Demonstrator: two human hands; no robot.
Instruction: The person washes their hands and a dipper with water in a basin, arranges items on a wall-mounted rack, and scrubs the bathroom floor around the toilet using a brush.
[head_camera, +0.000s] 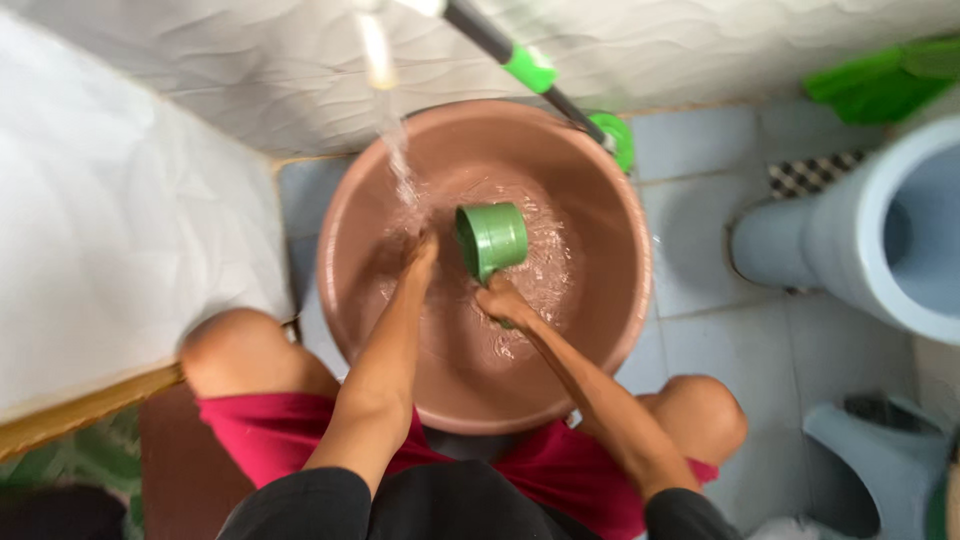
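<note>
A wide brown basin (590, 330) sits on the pale tiled floor (700, 260), water streaming in near its far rim. The right hand (503, 300) grips the handle of a green dipper (492, 238) at the basin's centre. The left hand (420, 250) sits under the stream; its fingers cannot be made out.

The person wore a black top with short sleeves (300, 500) that stopped above the elbows. Both arms were bare below the sleeves. The shorts (270, 430) were dark pink or red and ended above the knees. Both knees were bare too. The left hand (420, 250) and the right hand (503, 300) had no gloves, rings or watch that could be seen.
</note>
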